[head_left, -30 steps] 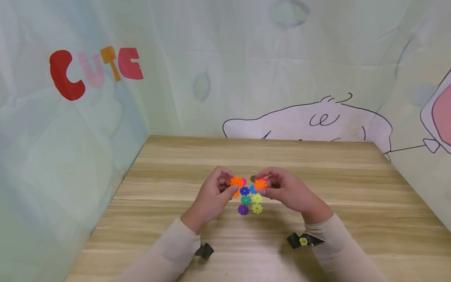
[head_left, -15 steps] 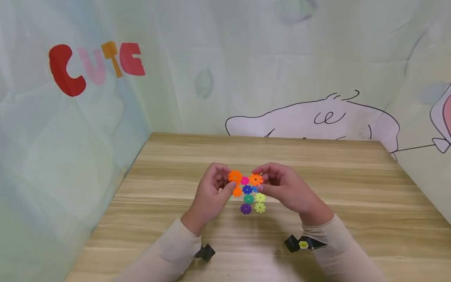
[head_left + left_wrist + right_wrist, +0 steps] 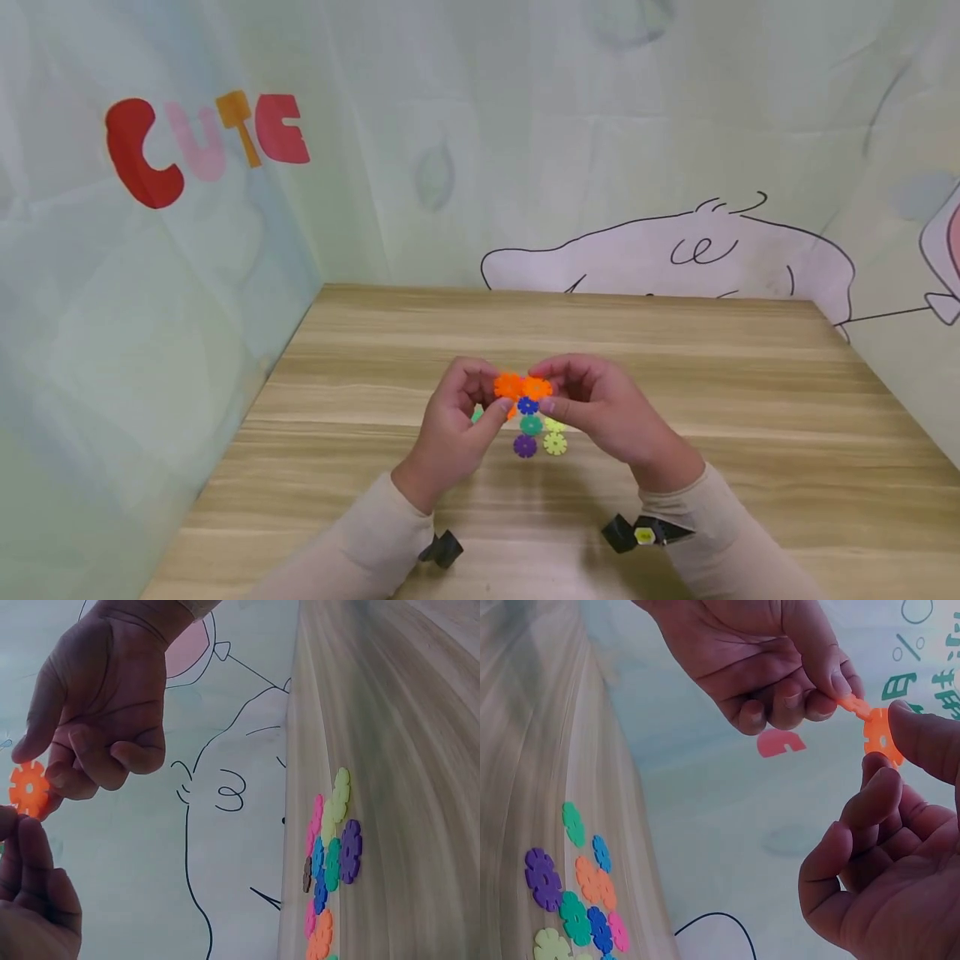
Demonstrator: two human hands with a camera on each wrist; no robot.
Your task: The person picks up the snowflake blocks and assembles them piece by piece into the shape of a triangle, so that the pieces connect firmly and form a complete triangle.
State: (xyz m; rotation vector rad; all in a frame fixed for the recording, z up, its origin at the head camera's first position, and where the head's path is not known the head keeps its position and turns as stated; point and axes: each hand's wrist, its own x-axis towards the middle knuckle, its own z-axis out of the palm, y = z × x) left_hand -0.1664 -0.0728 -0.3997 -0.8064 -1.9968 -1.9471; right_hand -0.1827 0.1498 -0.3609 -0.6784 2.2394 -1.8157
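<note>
My left hand pinches an orange snowflake disc between thumb and fingers, raised over the table. Facing it, my right hand pinches a second orange snowflake disc. In the right wrist view the left hand's disc is angled almost edge-on and meets the slotted rim of the right hand's disc. Below them on the table lie several more discs, among them a purple disc, a green disc, a dark blue disc and a yellow disc.
The wood-grain table bears the loose discs near its middle. Pink discs and a brown disc show in the left wrist view. A printed cloth backdrop rises along the table's back and left edges.
My hands have come closer together, bringing the two orange discs from apart to meeting. The loose discs on the table stay put, now partly covered by the hands.
</note>
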